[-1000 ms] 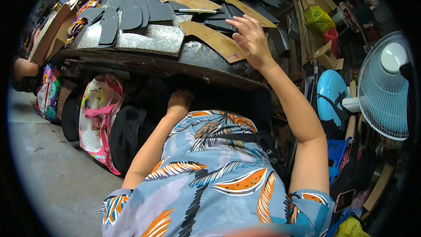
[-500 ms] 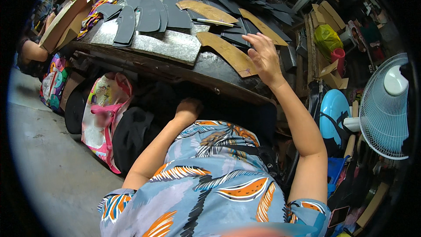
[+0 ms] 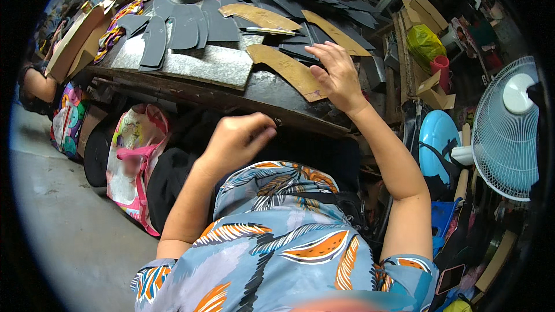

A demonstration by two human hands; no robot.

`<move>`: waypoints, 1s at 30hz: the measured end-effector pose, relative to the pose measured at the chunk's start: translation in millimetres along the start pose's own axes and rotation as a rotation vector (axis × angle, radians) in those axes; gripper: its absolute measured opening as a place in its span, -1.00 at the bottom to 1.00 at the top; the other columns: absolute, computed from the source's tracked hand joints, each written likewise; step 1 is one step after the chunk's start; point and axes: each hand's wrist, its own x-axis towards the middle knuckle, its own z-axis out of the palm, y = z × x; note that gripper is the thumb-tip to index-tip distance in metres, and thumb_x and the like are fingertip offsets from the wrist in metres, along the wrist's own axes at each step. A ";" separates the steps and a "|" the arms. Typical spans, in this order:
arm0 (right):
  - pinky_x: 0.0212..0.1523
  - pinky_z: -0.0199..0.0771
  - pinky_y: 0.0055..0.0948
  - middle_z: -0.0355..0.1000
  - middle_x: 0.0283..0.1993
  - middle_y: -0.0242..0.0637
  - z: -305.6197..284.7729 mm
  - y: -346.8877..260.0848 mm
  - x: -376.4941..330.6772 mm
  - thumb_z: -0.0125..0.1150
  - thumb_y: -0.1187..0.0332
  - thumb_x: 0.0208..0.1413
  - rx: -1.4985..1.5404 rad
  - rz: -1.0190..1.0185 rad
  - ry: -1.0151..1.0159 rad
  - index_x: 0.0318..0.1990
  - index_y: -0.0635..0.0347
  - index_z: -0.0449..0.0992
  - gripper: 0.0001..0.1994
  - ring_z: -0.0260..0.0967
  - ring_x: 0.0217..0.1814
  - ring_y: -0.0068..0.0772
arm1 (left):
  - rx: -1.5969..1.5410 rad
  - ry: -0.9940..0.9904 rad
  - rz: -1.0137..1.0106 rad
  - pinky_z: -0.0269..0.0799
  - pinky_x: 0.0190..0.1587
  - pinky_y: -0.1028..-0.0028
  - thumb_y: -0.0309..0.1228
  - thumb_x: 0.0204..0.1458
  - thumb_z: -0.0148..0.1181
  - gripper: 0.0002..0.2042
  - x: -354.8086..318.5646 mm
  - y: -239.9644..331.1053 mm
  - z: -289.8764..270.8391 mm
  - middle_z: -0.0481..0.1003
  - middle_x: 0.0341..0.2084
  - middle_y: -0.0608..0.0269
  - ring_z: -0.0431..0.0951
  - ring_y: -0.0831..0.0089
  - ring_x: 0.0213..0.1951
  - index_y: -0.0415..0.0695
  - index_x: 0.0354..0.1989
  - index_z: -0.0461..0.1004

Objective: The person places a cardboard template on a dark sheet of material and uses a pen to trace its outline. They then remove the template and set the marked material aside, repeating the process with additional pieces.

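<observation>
My left hand (image 3: 234, 141) hovers in front of the table edge, above my lap. Its fingers are loosely bent, with a gap between thumb and forefinger, and no object shows in it. My right hand (image 3: 338, 78) is raised over the table's right front, fingers stretched and spread, holding nothing visible. Close to its left lies a curved tan template (image 3: 286, 69). A second tan template (image 3: 335, 33) sits just beyond the fingers, and a third (image 3: 260, 16) lies farther left. Dark grey cut pieces (image 3: 219, 21) are spread around them, some overlapping.
A speckled grey-white slab (image 3: 202, 68) lies along the table's front. Cardboard (image 3: 78, 40) stands at the left, with another person's arm (image 3: 40, 85) beside it. A pink-trimmed bag (image 3: 136, 164) hangs below. A white fan (image 3: 506, 127) and blue round object (image 3: 435, 144) stand right.
My left hand has risen from the dark area by my lap toward the table edge. My right hand keeps nearly the same place over the table. The whole view has shifted slightly.
</observation>
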 end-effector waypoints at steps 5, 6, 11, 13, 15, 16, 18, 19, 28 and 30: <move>0.34 0.11 -0.02 0.44 0.14 -0.11 -1.0 -2.5 -0.5 0.00 -0.09 0.27 -0.060 -0.049 -0.003 0.11 0.08 0.51 -0.50 0.23 0.30 0.01 | 0.407 0.450 0.269 0.45 -0.13 0.29 -0.53 0.03 0.27 -0.91 53.3 -19.4 -41.5 0.55 -0.36 0.07 0.56 0.10 -0.27 -0.21 -0.29 0.53; 0.34 0.11 0.00 0.44 0.13 -0.11 -1.1 -4.6 -0.6 0.01 -0.09 0.26 -0.077 -0.061 -0.003 0.12 0.07 0.51 -0.50 0.23 0.30 0.00 | 0.466 0.482 0.292 0.42 -0.04 0.28 -0.55 0.04 0.26 -0.90 65.4 -27.2 -49.2 0.56 -0.32 0.07 0.55 0.11 -0.20 -0.23 -0.26 0.53; 0.36 0.10 0.04 0.41 0.16 -0.16 -4.4 -17.2 1.3 0.13 -0.02 0.21 -0.193 -0.152 -0.045 0.12 0.06 0.51 -0.55 0.24 0.31 -0.06 | 0.667 0.572 0.317 0.36 0.11 0.21 -0.50 0.00 0.28 -0.81 111.6 -66.4 -56.5 0.52 -0.13 0.11 0.43 0.08 0.04 -0.16 -0.19 0.54; 0.35 0.13 0.01 0.40 0.17 -0.19 -3.8 -21.5 5.7 0.26 0.11 0.13 -0.230 -0.208 -0.053 0.11 0.06 0.50 -0.57 0.24 0.31 -0.10 | 0.710 0.523 0.156 0.31 0.17 0.18 -0.44 -0.02 0.29 -0.75 114.8 -77.3 -51.1 0.48 -0.08 0.10 0.38 0.06 0.10 -0.14 -0.13 0.53; 0.33 0.19 -0.04 0.38 0.18 -0.18 -0.5 -21.3 17.7 0.29 0.21 0.10 -0.230 -0.260 -0.030 0.12 0.08 0.49 -0.57 0.25 0.30 -0.07 | 0.722 0.572 0.168 0.32 0.16 0.20 -0.41 -0.02 0.29 -0.73 113.4 -84.5 -47.1 0.49 -0.11 0.10 0.38 0.06 0.10 -0.15 -0.12 0.53; 0.32 0.23 -0.06 0.38 0.18 -0.17 1.9 -20.0 24.8 0.30 0.26 0.08 -0.228 -0.284 -0.024 0.13 0.08 0.48 -0.57 0.25 0.29 -0.06 | 0.723 0.570 0.137 0.32 0.16 0.20 -0.39 -0.02 0.30 -0.73 112.1 -86.8 -45.6 0.50 -0.12 0.10 0.38 0.06 0.09 -0.16 -0.13 0.53; 0.28 0.31 -0.15 0.43 0.12 -0.19 11.4 -14.4 45.2 0.30 0.39 0.03 -0.194 -0.280 -0.020 0.10 0.13 0.50 -0.58 0.29 0.26 -0.07 | 0.723 0.549 0.059 0.33 0.14 0.21 -0.36 -0.02 0.30 -0.75 110.8 -89.0 -44.2 0.51 -0.13 0.10 0.39 0.06 0.06 -0.16 -0.16 0.55; 0.28 0.31 -0.16 0.43 0.12 -0.18 17.8 -11.4 56.0 0.29 0.44 0.01 -0.198 -0.250 -0.029 0.10 0.14 0.50 -0.57 0.29 0.26 -0.08 | 0.726 0.558 0.049 0.33 0.13 0.21 -0.35 -0.01 0.30 -0.75 111.1 -89.2 -45.3 0.51 -0.13 0.10 0.40 0.06 0.05 -0.17 -0.17 0.56; 0.07 0.47 -0.30 0.50 -0.01 -0.34 67.5 9.4 97.3 0.23 0.37 0.03 -0.277 -0.090 -0.069 0.01 0.04 0.57 -0.66 0.42 0.05 -0.24 | 0.693 0.502 -0.059 0.36 0.09 0.23 -0.30 0.00 0.29 -0.77 113.3 -87.5 -50.5 0.53 -0.18 0.13 0.43 0.09 -0.01 -0.17 -0.24 0.59; -0.05 0.52 -0.34 0.52 -0.08 -0.41 69.3 9.9 92.5 0.27 0.33 0.05 -0.267 -0.134 0.043 -0.06 0.02 0.60 -0.73 0.46 -0.03 -0.30 | 0.690 0.497 -0.070 0.36 0.09 0.23 -0.29 0.00 0.29 -0.77 112.9 -88.6 -49.8 0.54 -0.18 0.13 0.43 0.09 -0.01 -0.17 -0.24 0.59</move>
